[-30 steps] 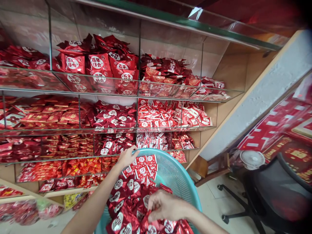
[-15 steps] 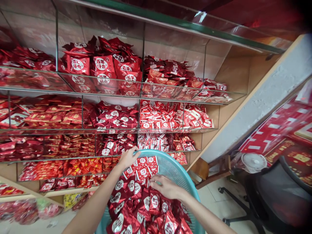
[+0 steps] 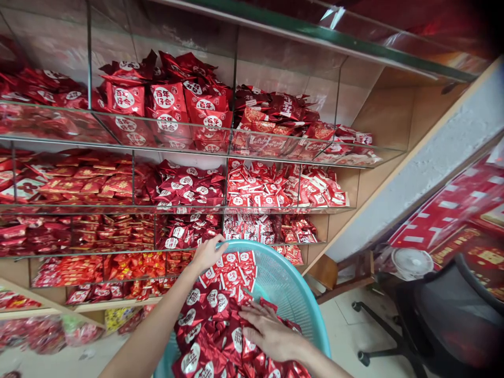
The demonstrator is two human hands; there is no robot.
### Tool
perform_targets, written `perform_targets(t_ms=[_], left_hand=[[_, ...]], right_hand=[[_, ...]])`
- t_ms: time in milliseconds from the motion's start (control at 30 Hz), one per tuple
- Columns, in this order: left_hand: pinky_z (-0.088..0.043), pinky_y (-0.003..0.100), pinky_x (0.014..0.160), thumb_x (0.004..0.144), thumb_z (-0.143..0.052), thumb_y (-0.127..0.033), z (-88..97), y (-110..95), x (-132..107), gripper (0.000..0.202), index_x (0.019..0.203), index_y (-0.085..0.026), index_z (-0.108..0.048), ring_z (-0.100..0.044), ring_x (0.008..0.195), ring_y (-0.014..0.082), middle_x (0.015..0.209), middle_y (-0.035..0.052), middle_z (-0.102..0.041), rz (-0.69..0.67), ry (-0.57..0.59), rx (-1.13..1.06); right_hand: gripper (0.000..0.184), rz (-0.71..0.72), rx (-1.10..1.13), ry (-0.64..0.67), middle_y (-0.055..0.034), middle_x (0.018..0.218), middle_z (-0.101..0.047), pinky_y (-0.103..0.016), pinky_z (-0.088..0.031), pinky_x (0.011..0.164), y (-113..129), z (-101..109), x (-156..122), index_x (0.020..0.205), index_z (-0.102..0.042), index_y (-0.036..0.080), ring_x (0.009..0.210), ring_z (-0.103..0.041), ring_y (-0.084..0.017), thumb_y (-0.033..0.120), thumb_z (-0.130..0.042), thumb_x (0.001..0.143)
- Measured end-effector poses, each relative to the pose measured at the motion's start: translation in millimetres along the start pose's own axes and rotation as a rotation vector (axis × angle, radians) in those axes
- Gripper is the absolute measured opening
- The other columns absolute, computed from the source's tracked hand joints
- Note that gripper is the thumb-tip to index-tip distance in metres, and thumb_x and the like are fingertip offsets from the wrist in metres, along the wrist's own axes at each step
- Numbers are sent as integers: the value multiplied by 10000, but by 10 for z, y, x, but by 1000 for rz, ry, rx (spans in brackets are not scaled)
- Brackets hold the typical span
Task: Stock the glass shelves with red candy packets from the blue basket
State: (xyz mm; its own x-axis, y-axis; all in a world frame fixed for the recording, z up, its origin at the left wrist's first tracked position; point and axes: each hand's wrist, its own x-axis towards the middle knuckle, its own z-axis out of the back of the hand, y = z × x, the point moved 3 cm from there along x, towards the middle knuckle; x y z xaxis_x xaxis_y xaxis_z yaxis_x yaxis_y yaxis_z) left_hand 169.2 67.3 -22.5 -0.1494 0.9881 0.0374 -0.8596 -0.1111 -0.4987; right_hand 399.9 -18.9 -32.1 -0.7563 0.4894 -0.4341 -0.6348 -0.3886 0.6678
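The left hand [image 3: 207,253] curls its fingers over the far rim of the teal basket [image 3: 283,273], gripping it. Inside the basket the right hand [image 3: 271,332] lies flat, fingers spread wide, on red foil packets [image 3: 205,315] (light, crinkly, probably slippery). A pinch at a crimped end looks the surest hold

Red packets [image 3: 164,98], top glass shelf [image 3: 275,156], middle compartment: white disc printed 百年好合 in red, four characters in two rows. Neighbouring packet [image 3: 212,121], same pile: 百年 legible, lower row hidden. Dark red packets [image 3: 197,315] in teal basket [image 3: 291,273]: white discs, red characters too blurred to read. Lower shelves: print illegible.
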Motion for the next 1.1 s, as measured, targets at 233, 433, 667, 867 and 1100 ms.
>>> perform_targets(t_ms=[233,433,667,867,1100], left_hand=[[-287,216,528,802,-335,-474,8,-4,-2,311,903,-275,-552,-556,634,134,709,-23,-621,3,-1,-11],[-287,215,527,798,-343,-482,-17,20,6,316,911,-275,-554,-551,616,133,673,-26,-610,0,-2,-9],[-325,223,586,796,-357,-482,-11,16,-7,314,927,-277,-555,-569,680,147,712,-21,-626,7,-10,-28],[-307,215,557,794,-360,-477,-20,15,-5,311,919,-275,-560,-554,638,139,659,-27,-605,23,-3,-13],[-291,209,540,798,-345,-482,-35,36,8,315,908,-278,-558,-541,611,132,662,-28,-603,-8,-9,-11]], right_hand=[[581,-24,-22,-17,-24,1435,-140,-439,32,1049,63,-134,-30,1353,-216,242,1314,6,-240,517,-257,843],[654,-31,-74,18,-19,1440,-7,-460,64,1040,128,-188,-26,1369,-113,224,1297,115,-255,529,-303,822],[677,-55,-2,59,1,1442,21,-430,35,1053,125,-127,-20,1369,-94,241,1295,128,-240,587,-258,811],[658,-42,187,36,15,1445,-86,-398,-18,1064,-136,219,74,1360,-136,288,1315,23,-198,630,-182,801],[778,-255,80,-53,-99,1429,-142,-350,-46,1074,-733,354,302,1356,-195,119,1314,-55,-204,646,-195,784]])
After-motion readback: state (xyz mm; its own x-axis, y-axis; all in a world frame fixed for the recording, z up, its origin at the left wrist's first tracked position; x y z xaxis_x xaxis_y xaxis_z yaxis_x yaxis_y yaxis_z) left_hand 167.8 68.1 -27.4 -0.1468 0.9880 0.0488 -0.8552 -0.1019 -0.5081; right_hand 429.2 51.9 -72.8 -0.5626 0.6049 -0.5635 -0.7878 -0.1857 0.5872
